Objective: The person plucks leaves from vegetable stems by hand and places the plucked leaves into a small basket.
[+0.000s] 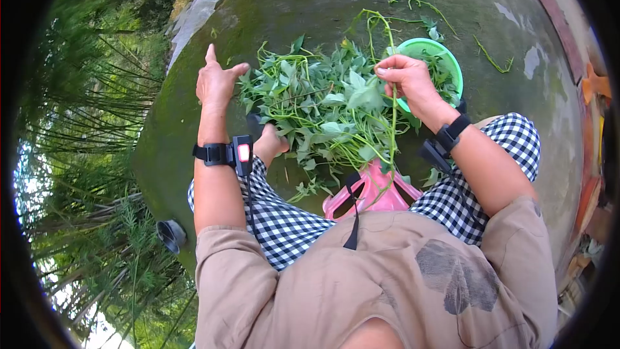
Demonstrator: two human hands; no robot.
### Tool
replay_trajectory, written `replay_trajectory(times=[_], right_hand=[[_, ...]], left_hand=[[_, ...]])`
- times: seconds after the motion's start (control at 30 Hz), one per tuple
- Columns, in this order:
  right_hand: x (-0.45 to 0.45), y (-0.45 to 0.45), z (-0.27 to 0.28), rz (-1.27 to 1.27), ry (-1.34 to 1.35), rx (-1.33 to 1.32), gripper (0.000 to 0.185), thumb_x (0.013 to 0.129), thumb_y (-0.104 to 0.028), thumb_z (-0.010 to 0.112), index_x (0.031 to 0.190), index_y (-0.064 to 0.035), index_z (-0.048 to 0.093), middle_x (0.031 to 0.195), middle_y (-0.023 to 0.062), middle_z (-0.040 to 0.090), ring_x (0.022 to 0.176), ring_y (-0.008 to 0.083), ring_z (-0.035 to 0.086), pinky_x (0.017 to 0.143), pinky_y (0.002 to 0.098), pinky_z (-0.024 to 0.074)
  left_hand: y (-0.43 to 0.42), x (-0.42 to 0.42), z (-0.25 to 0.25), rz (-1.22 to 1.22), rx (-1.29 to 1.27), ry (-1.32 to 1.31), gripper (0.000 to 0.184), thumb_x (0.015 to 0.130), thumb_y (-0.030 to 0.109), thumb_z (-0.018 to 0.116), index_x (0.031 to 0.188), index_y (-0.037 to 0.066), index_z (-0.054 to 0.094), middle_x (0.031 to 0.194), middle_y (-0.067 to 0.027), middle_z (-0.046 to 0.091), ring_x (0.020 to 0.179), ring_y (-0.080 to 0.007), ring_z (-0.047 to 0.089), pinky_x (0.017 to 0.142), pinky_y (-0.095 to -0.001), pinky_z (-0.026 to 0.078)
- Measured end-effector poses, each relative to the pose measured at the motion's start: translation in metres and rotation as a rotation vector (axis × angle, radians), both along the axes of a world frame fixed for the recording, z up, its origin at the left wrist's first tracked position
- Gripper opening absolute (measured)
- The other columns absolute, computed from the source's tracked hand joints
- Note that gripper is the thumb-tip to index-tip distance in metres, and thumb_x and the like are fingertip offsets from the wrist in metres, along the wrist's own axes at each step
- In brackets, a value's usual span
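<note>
A big heap of leafy green stems (pixel 303 90) lies on the ground between my legs. My right hand (pixel 408 81) pinches a long vine (pixel 393 129) between thumb and fingers, its leaves hanging over the heap's right side. Behind that hand, a light green round basin (pixel 457 68) holds more leaves. My left hand (pixel 219 83) is raised to the left of the heap with thumb and index finger spread apart, and nothing shows in it. Its other fingers look curled.
A pink plastic object (pixel 371 190) is just in front of my body. Loose stems (pixel 494 55) lie beyond and right of the basin. A dark round container (pixel 171 236) stands at the left edge of the mossy ground, beside dense plants (pixel 97 123).
</note>
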State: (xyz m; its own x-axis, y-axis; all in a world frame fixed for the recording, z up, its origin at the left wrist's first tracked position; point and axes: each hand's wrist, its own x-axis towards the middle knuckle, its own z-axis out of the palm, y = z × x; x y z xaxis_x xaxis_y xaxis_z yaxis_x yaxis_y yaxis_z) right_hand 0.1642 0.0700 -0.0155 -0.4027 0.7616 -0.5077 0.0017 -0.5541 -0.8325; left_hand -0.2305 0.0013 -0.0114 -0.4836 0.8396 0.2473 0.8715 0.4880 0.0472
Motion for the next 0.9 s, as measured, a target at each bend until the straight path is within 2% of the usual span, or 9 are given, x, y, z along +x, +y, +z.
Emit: replay_trajectory(times=[0.03, 0.13, 0.17, 0.27, 0.37, 0.57, 0.7, 0.8, 0.9], right_hand=[[0.001, 0.0, -0.005, 0.012, 0.004, -0.015, 0.007, 0.086, -0.009, 0.068, 0.091, -0.0055, 0.067, 0.072, -0.0023, 0.063, 0.05, 0.0062, 0.055, 0.042, 0.0194, 0.0346], [0.003, -0.001, -0.009, 0.049, -0.048, 0.013, 0.006, 0.082, -0.009, 0.071, 0.087, -0.0048, 0.069, 0.07, -0.0012, 0.063, 0.047, 0.0049, 0.05, 0.041, 0.0209, 0.033], [0.005, 0.0, -0.01, 0.078, -0.05, -0.004, 0.008, 0.085, -0.011, 0.069, 0.09, -0.0052, 0.068, 0.071, -0.0019, 0.063, 0.05, 0.0061, 0.055, 0.042, 0.0195, 0.0352], [0.003, -0.004, -0.005, 0.096, -0.028, -0.006, 0.008, 0.084, -0.011, 0.069, 0.089, -0.0053, 0.068, 0.069, -0.0022, 0.062, 0.05, 0.0064, 0.055, 0.042, 0.02, 0.0356], [0.0, -0.006, -0.002, 0.094, -0.01, -0.035, 0.009, 0.084, -0.012, 0.07, 0.09, -0.0052, 0.067, 0.069, -0.0025, 0.061, 0.05, 0.0072, 0.056, 0.042, 0.0206, 0.036], [-0.014, -0.009, 0.002, 0.083, 0.068, -0.064, 0.007, 0.082, -0.01, 0.071, 0.087, -0.0056, 0.069, 0.068, -0.002, 0.062, 0.05, 0.0056, 0.052, 0.043, 0.0211, 0.0345], [-0.018, -0.008, 0.005, 0.128, 0.073, -0.002, 0.007, 0.082, -0.009, 0.069, 0.088, -0.0057, 0.071, 0.063, -0.0026, 0.059, 0.05, 0.0043, 0.048, 0.043, 0.0209, 0.0336], [-0.017, -0.013, 0.002, 0.062, -0.003, 0.001, 0.037, 0.082, -0.008, 0.07, 0.118, -0.005, 0.062, 0.077, 0.0014, 0.061, 0.055, 0.0075, 0.051, 0.046, 0.0241, 0.0406], [-0.012, -0.019, -0.036, 0.281, -0.518, 0.412, 0.052, 0.08, -0.007, 0.064, 0.131, -0.0087, 0.052, 0.099, 0.0165, 0.068, 0.092, 0.0302, 0.066, 0.077, 0.0438, 0.0511]], left_hand=[[-0.002, -0.008, 0.001, 0.023, 0.047, 0.024, 0.071, 0.079, 0.047, 0.072, 0.133, 0.007, 0.05, 0.073, -0.0131, 0.066, 0.064, -0.026, 0.065, 0.056, -0.0392, 0.051], [0.001, 0.005, 0.034, 0.38, -0.089, -1.015, 0.064, 0.079, 0.053, 0.07, 0.115, 0.001, 0.061, 0.063, -0.0079, 0.061, 0.046, -0.0155, 0.054, 0.042, -0.0312, 0.042], [0.001, 0.011, 0.037, 0.385, -0.031, -1.175, 0.041, 0.083, 0.043, 0.07, 0.093, 0.003, 0.067, 0.057, -0.0025, 0.057, 0.039, -0.0073, 0.041, 0.035, -0.0248, 0.03], [0.009, 0.023, 0.026, 0.318, -0.034, -1.411, 0.027, 0.086, 0.029, 0.069, 0.077, 0.004, 0.065, 0.059, -0.0018, 0.058, 0.04, -0.0059, 0.041, 0.036, -0.0246, 0.028], [0.018, 0.069, 0.021, 0.164, -0.065, -1.489, 0.01, 0.08, 0.008, 0.071, 0.088, 0.003, 0.067, 0.068, -0.0023, 0.062, 0.046, -0.0044, 0.044, 0.038, -0.0209, 0.028], [0.015, 0.172, 0.016, -0.148, -0.381, -1.825, 0.047, 0.076, -0.002, 0.073, 0.121, 0.001, 0.06, 0.108, -0.01, 0.069, 0.063, -0.0071, 0.058, 0.041, -0.0161, 0.035], [0.014, 0.193, 0.009, -0.069, -0.432, -1.822, 0.02, 0.084, 0.004, 0.069, 0.103, 0.002, 0.064, 0.077, -0.0021, 0.062, 0.053, -0.0059, 0.053, 0.038, -0.0176, 0.032], [0.024, 0.179, 0.005, -0.031, -0.37, -1.763, 0.009, 0.088, 0.008, 0.063, 0.093, 0.001, 0.065, 0.066, -0.0003, 0.055, 0.046, -0.0063, 0.048, 0.036, -0.0192, 0.028], [0.04, 0.168, 0.012, 0.038, -0.108, -1.745, 0.01, 0.087, 0.005, 0.06, 0.092, -0.002, 0.064, 0.066, -0.0021, 0.056, 0.045, -0.0069, 0.048, 0.035, -0.0208, 0.026]])
